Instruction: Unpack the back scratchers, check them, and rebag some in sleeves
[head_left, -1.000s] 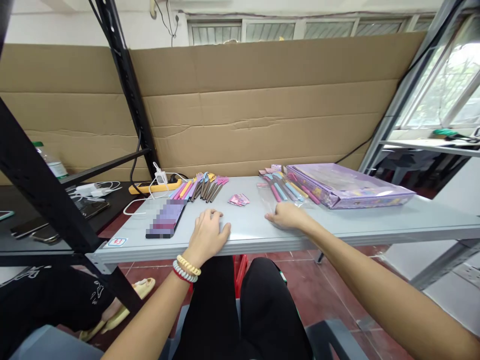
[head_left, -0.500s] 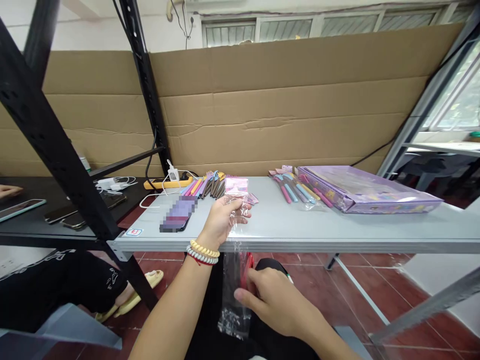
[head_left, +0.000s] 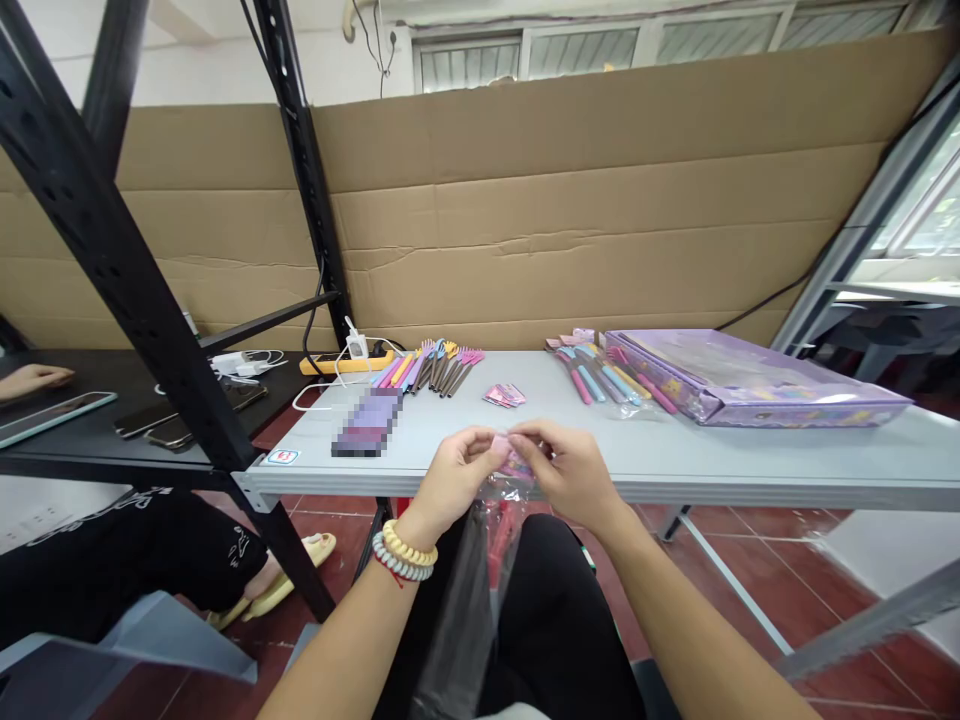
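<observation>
My left hand [head_left: 456,474] and my right hand [head_left: 568,468] meet just over the table's front edge. Their thumbs and fingers pinch the pink printed card [head_left: 516,462] at the top end of a clear plastic bag [head_left: 457,610]. The bag hangs down over my lap. A long red object [head_left: 501,545] shows in its upper part; its kind is hard to make out through the film. Beyond my hands, a few small pink cards [head_left: 504,395] lie loose on the table.
Loose coloured fork-topped sticks [head_left: 427,368] lie at the back left, by a phone [head_left: 367,422] and a yellow power strip [head_left: 319,366]. To the right are bagged coloured sticks [head_left: 600,378] and a purple box [head_left: 757,385]. A black post [head_left: 172,300] stands left; another person's hand [head_left: 36,380] is beyond.
My right hand has come up from below the table edge to join my left at the bag's top. The red object now shows inside the bag. My left hand has moved slightly lower.
</observation>
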